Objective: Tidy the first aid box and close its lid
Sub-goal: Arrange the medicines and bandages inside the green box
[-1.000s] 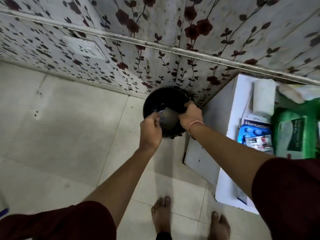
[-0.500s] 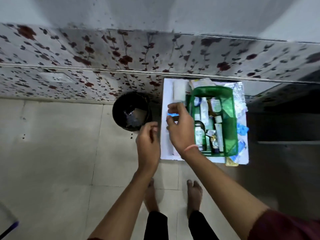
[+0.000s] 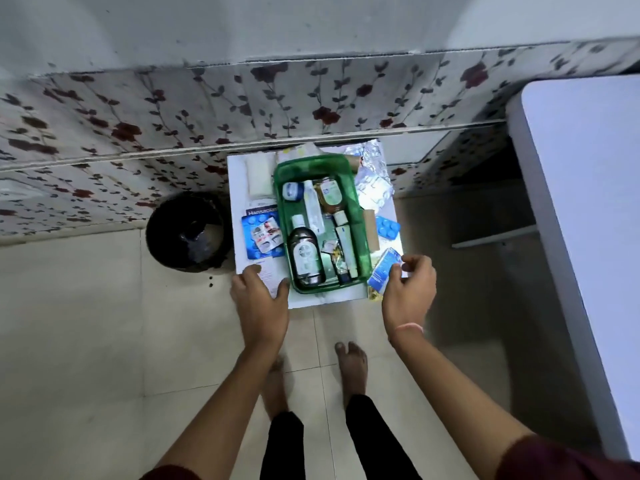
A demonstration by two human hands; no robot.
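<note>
Nearest the camera, the person stands barefoot on the tiled floor, both arms reaching down to a low white stand (image 3: pixel 325 301) that puts the work within reach. The left hand (image 3: pixel 260 299) lies spread and flat on the stand's near left corner, fingers over a printed leaflet (image 3: pixel 268 273), probably to steady it or gather the paper. The right hand (image 3: pixel 408 292) pinches a small blue-and-white packet (image 3: pixel 384 270) at the stand's near right corner, thumb and fingers curled round its edge, apparently lifting it towards the box. Between the hands sits the green first aid box (image 3: pixel 360 216), open, with no lid on it; a dark bottle (image 3: pixel 304 254), tubes and small jars lie packed lengthwise inside. Loose items remain outside it: a plaster pack (image 3: pixel 263 230) on the left, a blue blister strip (image 3: pixel 387 228) and foil (image 3: pixel 372 174) on the right, so tidying looks unfinished. Farther left, a black bin (image 3: pixel 188 230) stands against the floral wall, handy for discards.
</note>
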